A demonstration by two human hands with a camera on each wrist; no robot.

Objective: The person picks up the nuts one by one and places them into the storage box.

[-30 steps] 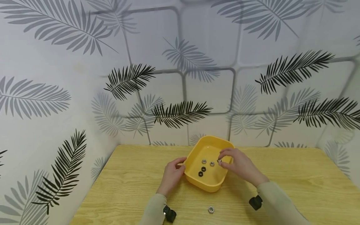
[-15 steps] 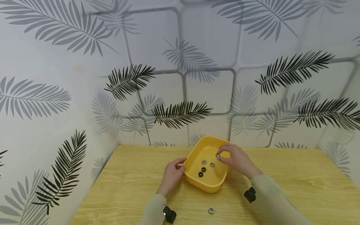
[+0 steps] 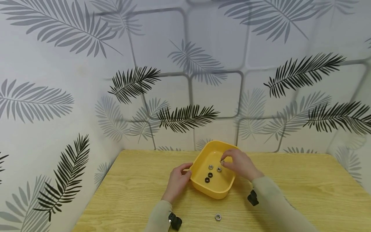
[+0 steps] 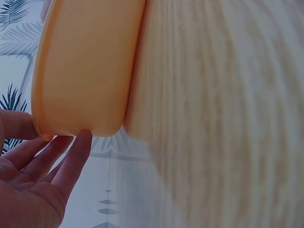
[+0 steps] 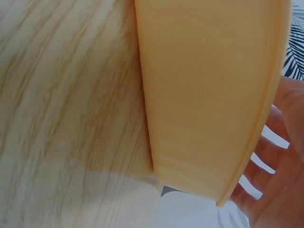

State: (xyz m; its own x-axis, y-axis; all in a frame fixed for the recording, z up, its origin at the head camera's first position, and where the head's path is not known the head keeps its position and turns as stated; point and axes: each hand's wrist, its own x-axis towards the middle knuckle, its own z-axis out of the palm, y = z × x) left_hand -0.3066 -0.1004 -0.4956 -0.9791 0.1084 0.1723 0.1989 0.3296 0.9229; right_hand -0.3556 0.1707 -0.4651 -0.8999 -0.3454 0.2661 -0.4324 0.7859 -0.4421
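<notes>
A yellow plastic bin (image 3: 215,192) stands on the table, turned slightly askew. My left hand (image 3: 176,183) grips its left corner, thumb at the rim and fingers (image 4: 71,166) against the outer wall. Inside the bin, between thumb and fingertips, my right hand (image 3: 241,163) pinches a small metal nut (image 3: 222,161) above the floor. Two silver nuts (image 3: 219,169) and two black nuts (image 3: 207,180) lie on the bin's floor. The right wrist view shows the bin's outer wall (image 5: 204,95), with the held nut hidden behind it.
One more silver nut (image 3: 218,217) lies on the wooden table (image 3: 139,193) in front of the bin. Behind the table's back edge rises a wall (image 3: 214,129) with a leaf pattern. Both wrists carry black cameras (image 3: 175,221).
My right hand has moved left and slightly up over the bin, carrying the pinched nut further inward. The left hand and the bin stay put.
</notes>
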